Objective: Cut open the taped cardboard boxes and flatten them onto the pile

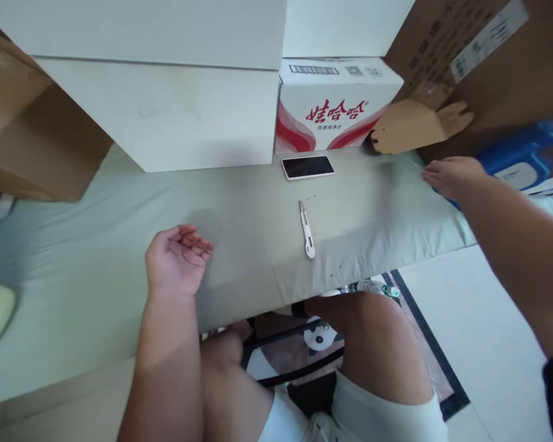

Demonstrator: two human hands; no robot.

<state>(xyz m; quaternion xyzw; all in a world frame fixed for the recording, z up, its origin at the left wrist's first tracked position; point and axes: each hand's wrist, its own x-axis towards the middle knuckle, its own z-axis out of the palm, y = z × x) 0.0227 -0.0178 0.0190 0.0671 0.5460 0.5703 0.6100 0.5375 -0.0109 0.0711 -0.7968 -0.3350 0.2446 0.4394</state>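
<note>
My left hand (177,259) is open, palm turned up and fingers loosely curled, with nothing in it. It is over the left-middle part of the pale green cloth-covered surface (249,239). At the right, my right hand (456,175) reaches out with its fingers stretched, beside a blue package with a white label (518,159). I see nothing held in it; whether it touches the package I cannot tell. Between my hands lies a white utility knife (307,233), its tip pointing away from me. Behind the knife a phone (308,167) lies flat with a dark screen.
White boxes (203,116) and a white carton with red lettering (336,116) line the back. Cardboard boxes stand at the left (41,129) and right (488,80). A torn cardboard piece (410,126) lies by the carton. My knees are below the front edge.
</note>
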